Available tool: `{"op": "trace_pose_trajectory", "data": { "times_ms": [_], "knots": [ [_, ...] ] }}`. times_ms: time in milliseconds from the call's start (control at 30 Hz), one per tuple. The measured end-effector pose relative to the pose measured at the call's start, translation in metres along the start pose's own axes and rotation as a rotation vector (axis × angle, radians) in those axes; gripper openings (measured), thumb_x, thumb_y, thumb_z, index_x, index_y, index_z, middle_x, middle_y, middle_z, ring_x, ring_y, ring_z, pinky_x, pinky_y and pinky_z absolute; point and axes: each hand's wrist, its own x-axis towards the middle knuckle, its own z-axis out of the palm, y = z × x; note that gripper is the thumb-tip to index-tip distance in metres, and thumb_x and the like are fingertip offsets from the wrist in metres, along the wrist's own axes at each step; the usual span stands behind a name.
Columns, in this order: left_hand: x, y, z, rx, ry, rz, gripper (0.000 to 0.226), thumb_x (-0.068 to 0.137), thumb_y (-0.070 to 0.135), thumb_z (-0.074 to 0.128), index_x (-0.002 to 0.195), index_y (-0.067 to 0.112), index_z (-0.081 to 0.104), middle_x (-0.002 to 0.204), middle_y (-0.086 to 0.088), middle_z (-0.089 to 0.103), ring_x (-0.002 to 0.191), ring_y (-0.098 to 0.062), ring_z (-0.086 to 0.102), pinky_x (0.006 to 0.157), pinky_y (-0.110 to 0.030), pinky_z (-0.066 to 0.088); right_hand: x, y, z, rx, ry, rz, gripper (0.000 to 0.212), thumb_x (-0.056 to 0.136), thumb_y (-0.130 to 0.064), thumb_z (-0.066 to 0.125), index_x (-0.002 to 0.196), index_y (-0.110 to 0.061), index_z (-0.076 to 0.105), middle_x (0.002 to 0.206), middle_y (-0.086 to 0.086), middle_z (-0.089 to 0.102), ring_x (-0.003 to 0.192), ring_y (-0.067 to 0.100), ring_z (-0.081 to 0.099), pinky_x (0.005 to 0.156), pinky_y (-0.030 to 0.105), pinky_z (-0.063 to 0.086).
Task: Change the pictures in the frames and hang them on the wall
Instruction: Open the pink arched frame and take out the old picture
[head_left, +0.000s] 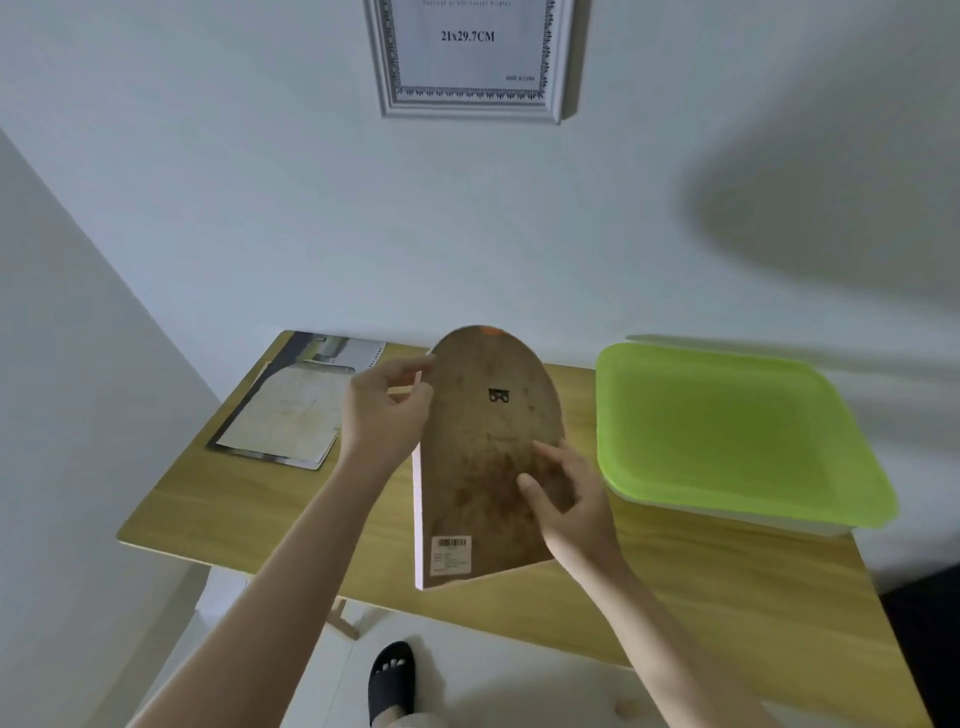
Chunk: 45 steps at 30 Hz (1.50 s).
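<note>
Left hand (384, 410) is up at the arched frame's (488, 457) left edge, thumb and fingers pinching it near the top of the curve. Right hand (563, 499) is pressed against the brown backing lower down on the right, thumb and fingers spread over the board and gripping that side. So both hands hold the frame, back toward the camera, lifted above the table (260, 509) and tilted, its flat bottom corner pointing down over the near edge. A small black hanger (498, 396) sits high on the backing, and a barcode label (451, 555) is stuck near the bottom left.

On the table, left of the frame, lies a stack of prints (296, 410), the top one pale. On the right rests a box with a green lid (727, 431), just beside the right hand. Up on the wall hangs a silver frame (470, 57) with its size sheet inside. Down below, a foot in a black slipper (392, 680) on the floor.
</note>
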Motion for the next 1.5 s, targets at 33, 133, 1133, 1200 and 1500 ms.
{"op": "trace_pose_trajectory", "data": {
  "times_ms": [33, 133, 1133, 1200, 1500],
  "knots": [
    [0.006, -0.007, -0.003, -0.016, -0.005, -0.011, 0.032, 0.082, 0.005, 0.057, 0.094, 0.031, 0.072, 0.088, 0.010, 0.069, 0.064, -0.002, 0.063, 0.071, -0.030, 0.057, 0.004, 0.007, -0.002, 0.009, 0.032, 0.032, 0.034, 0.082, -0.031, 0.069, 0.112, -0.041, 0.059, 0.130, -0.007, 0.049, 0.124, -0.002, 0.042, 0.109, 0.028, 0.036],
    [0.027, -0.029, -0.011, -0.054, -0.031, -0.051, 0.031, 0.083, 0.003, 0.057, 0.097, 0.026, 0.072, 0.095, 0.001, 0.070, 0.074, -0.004, 0.066, 0.072, -0.031, 0.058, 0.016, 0.024, 0.006, 0.083, 0.062, 0.141, 0.033, 0.084, -0.023, 0.068, 0.111, -0.040, 0.061, 0.128, -0.002, 0.052, 0.111, 0.002, 0.055, 0.098, 0.020, 0.046],
    [0.123, -0.252, -0.073, 0.383, -0.734, -0.050, 0.075, 0.069, 0.019, 0.080, 0.134, 0.009, 0.044, 0.130, -0.005, 0.053, 0.118, -0.018, 0.049, 0.097, -0.024, 0.038, 0.053, 0.073, 0.172, -0.416, 0.136, 0.534, 0.061, 0.084, -0.024, 0.068, 0.139, -0.021, 0.043, 0.112, 0.000, 0.040, 0.104, 0.014, 0.046, 0.090, 0.020, 0.036],
    [0.124, -0.258, -0.075, 0.421, -0.744, -0.007, 0.079, 0.068, 0.024, 0.080, 0.136, 0.010, 0.042, 0.133, -0.004, 0.051, 0.122, -0.018, 0.046, 0.102, -0.026, 0.037, 0.053, 0.076, 0.173, -0.509, 0.096, 0.524, 0.063, 0.083, -0.029, 0.068, 0.140, -0.021, 0.042, 0.108, 0.000, 0.040, 0.111, 0.021, 0.045, 0.094, 0.027, 0.039],
    [0.127, -0.265, -0.079, 0.485, -0.632, 0.073, 0.066, 0.081, 0.026, 0.068, 0.137, 0.007, 0.039, 0.143, -0.004, 0.039, 0.129, -0.020, 0.036, 0.108, -0.029, 0.033, 0.076, 0.070, 0.182, -0.529, -0.064, 0.509, 0.074, 0.081, -0.026, 0.070, 0.145, -0.012, 0.034, 0.112, 0.000, 0.037, 0.108, 0.017, 0.044, 0.102, 0.027, 0.036]
  ]
}}
